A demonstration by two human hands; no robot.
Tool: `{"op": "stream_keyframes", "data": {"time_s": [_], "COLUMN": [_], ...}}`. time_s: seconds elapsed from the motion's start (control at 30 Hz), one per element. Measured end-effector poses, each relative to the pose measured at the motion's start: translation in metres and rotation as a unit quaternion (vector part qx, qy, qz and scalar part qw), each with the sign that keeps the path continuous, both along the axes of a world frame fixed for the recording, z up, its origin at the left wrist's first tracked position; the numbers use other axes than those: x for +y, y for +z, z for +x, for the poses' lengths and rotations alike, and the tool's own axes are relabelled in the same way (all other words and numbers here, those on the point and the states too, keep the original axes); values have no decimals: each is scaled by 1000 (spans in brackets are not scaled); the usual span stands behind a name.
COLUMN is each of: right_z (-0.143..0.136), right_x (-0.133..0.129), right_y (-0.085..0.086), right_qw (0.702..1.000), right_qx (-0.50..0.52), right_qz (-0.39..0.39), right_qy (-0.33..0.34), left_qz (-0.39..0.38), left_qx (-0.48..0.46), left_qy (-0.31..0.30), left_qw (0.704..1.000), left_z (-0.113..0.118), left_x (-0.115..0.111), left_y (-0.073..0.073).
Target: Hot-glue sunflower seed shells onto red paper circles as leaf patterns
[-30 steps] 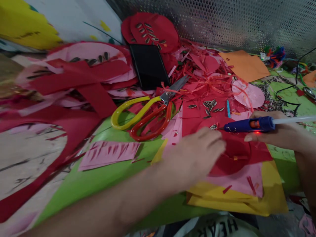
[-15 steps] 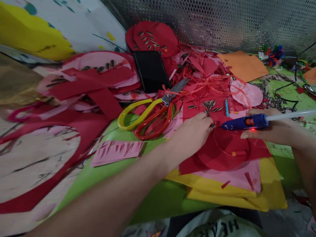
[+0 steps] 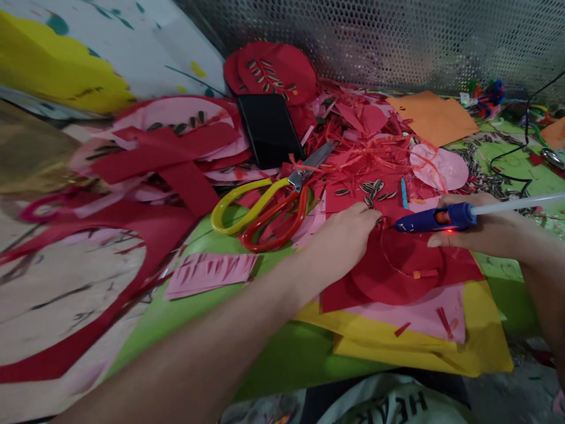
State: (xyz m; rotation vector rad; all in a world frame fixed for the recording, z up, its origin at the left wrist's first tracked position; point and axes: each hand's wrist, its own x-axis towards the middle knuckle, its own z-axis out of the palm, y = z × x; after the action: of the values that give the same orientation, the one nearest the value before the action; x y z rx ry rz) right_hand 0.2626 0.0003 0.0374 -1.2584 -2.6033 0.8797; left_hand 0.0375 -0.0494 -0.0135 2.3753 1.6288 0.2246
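A blue glue gun point(image 3: 435, 219) with a lit red light and a white glue stick in its back is gripped by my right hand point(image 3: 494, 232). Its nozzle points left, close to the fingertips of my left hand point(image 3: 339, 238). Those fingers are pinched on a sunflower seed point(image 3: 378, 221), mostly covered, at the upper left edge of a red paper disc point(image 3: 397, 288). A thin reddish strand curves across the disc down to a small orange piece point(image 3: 417, 274). Several loose sunflower seeds point(image 3: 374, 189) lie on red paper just beyond my left hand.
Scissors point(image 3: 295, 182) with yellow and red handles lie left of my hands, by a black phone point(image 3: 270, 129). Red paper scraps point(image 3: 362, 115), seeds and a black cable point(image 3: 507, 156) spread behind. Yellow sheets point(image 3: 485, 330) lie in front. A perforated metal panel point(image 3: 375, 41) bounds the back.
Both hands and the glue gun stay almost in the same place. The view has shifted only slightly.
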Motion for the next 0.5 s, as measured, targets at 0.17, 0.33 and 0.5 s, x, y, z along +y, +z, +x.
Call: {"op": "stream_keyframes", "data": {"time_s": [0.17, 0.33, 0.5], "right_z": [-1, 2, 2], "right_x": [0, 1, 2], "right_y": [0, -3, -4], "right_qw": [1000, 1000, 1000], "right_qx": [-1, -6, -6], "right_qz": [-6, -2, 6], "right_qy": [-7, 0, 2], "left_qz": [24, 46, 36], "left_qx": [-30, -58, -70], "left_qy": [11, 5, 21], "left_qw": [999, 997, 997], "left_z": [-3, -7, -12], "left_x": [4, 2, 0], "left_y": [-2, -2, 2]}}
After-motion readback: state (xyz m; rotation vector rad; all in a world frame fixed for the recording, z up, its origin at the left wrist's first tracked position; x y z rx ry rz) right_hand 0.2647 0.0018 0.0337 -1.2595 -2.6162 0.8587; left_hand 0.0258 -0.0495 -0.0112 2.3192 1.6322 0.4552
